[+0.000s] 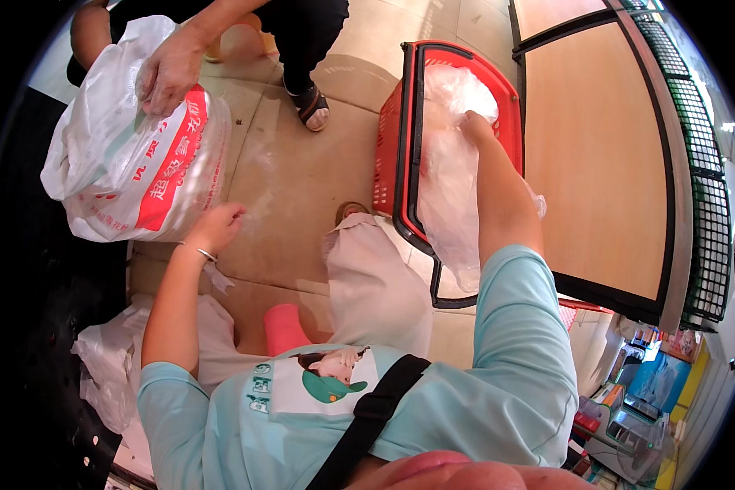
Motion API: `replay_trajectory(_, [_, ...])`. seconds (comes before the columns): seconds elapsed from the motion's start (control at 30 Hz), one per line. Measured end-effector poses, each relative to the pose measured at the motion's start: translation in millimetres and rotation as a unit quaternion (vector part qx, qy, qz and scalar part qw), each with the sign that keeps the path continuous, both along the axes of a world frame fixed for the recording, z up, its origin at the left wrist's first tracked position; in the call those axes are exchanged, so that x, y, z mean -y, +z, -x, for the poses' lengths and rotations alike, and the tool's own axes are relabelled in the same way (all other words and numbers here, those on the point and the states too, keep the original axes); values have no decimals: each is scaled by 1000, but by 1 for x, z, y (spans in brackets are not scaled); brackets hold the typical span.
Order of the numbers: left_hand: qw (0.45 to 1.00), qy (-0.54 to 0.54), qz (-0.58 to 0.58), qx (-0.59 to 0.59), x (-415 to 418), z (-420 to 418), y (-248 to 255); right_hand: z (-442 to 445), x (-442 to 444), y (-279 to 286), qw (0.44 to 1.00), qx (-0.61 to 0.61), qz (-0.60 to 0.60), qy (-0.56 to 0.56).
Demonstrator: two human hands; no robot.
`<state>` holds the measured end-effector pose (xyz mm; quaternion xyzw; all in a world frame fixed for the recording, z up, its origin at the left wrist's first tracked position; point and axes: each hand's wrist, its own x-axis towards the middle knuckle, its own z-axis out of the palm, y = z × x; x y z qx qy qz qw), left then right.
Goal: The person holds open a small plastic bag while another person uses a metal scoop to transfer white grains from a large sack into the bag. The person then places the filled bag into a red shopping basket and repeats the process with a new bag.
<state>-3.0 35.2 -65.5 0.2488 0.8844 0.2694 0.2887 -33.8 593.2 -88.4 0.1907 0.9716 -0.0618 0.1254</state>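
Observation:
My right hand (474,127) is closed on a clear plastic bag (450,184) that lies over a red plastic shopping basket (389,153) with a black handle. Beside the lower edge of a large white woven sack (214,153) with red printing, my left hand (219,225) has its fingers partly curled and nothing visible in it. Another person's hand (168,76) rests on the sack's gathered top.
The other person's sandalled foot (312,109) stands on the tiled floor between sack and basket. A wood-panelled counter (594,153) borders the right side. Crumpled plastic (107,361) lies at the lower left, and a pink object (285,327) is near my legs.

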Motion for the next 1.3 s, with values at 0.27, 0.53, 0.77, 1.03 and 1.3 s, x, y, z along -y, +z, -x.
replay_trajectory(0.27, [1000,1,8,-16,7,-2,-5,-7,18,24,988,-28,147,-30])
replay_trajectory(0.53, [995,23,-34,-89,26,-13,36,22,96,146,980,-192,-17,-51])
replay_trajectory(0.77, [930,118,-149,-316,103,-31,92,-3,248,135,960,-196,101,171])
replay_trajectory(1.03, [721,470,271,-430,261,-147,50,-65,380,95,929,-40,176,323])
replay_trajectory(1.3, [715,669,86,-184,363,-205,14,-96,406,72,913,34,209,350])
